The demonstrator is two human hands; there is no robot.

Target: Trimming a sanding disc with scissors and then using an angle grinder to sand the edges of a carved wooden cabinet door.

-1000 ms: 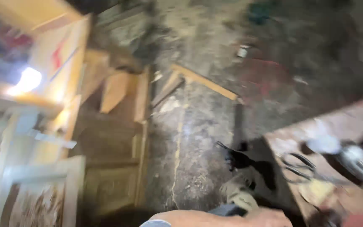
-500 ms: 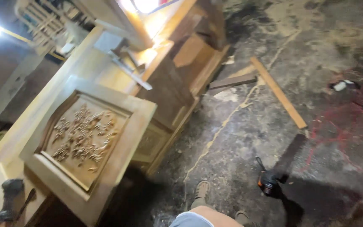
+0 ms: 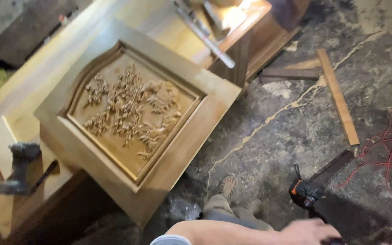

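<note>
My left hand [image 3: 311, 229] reaches to the right along the bottom edge, its bare forearm stretching from a pale sleeve. It hovers just below an orange and black power tool [image 3: 304, 193] on the floor. The hand is blurred and partly cut off by the frame, and a dark shape sits under its fingers, so its grip is unclear. My right hand is out of view. A square wooden panel [image 3: 132, 115] carved with flowers lies on the workbench [image 3: 5, 104] to the upper left, one corner overhanging the edge.
A dark clamp [image 3: 21, 165] stands on the bench at left. A metal ruler [image 3: 205, 38] lies on the bench top. Wooden strips [image 3: 339, 97] and red wires [image 3: 389, 143] lie on the cracked concrete floor. My shoe [image 3: 227, 185] and legs are below the panel.
The view has swung closer over the carved panel. My arm now stretches further right, with the hand beside the power tool.
</note>
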